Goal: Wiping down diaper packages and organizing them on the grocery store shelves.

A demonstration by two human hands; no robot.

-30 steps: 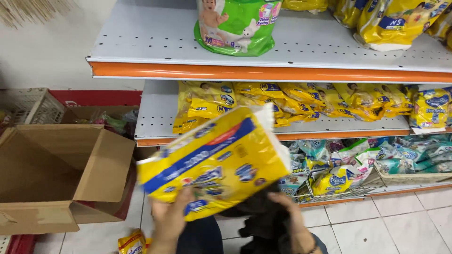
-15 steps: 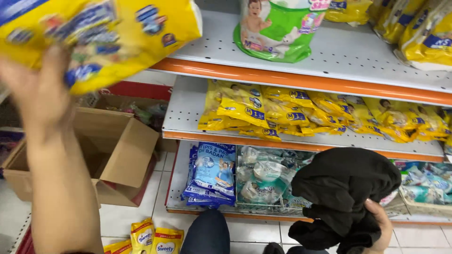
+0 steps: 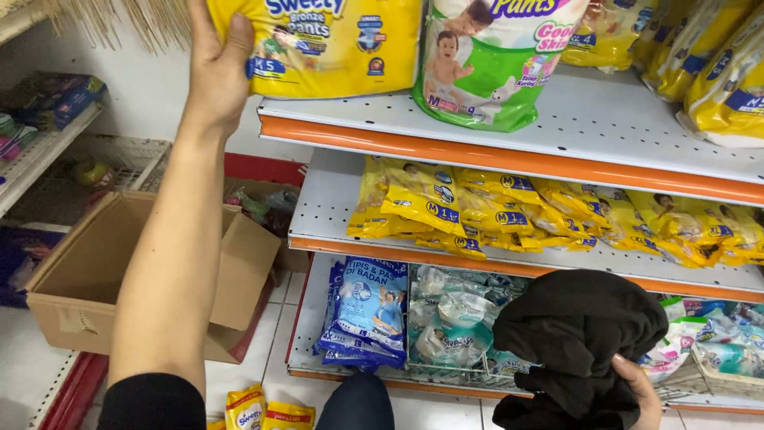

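My left hand (image 3: 215,68) is raised and grips the left edge of a large yellow diaper pack (image 3: 326,44), which stands on the top white shelf (image 3: 573,127) beside a green and white diaper pack (image 3: 497,68). My right hand (image 3: 641,390), low at the right, holds a bundle of black cloth (image 3: 577,342) in front of the bottom shelf.
Yellow packs (image 3: 477,211) lie in a row on the middle shelf; blue packs (image 3: 366,306) and pale packs fill the bottom one. An open cardboard box (image 3: 95,279) sits on the floor at left. Small yellow packets (image 3: 255,410) lie on the tiles near my knee.
My left hand has carried the yellow pack up and rightward onto the top shelf, next to the green pack. My right hand with the black cloth stays low at the right.
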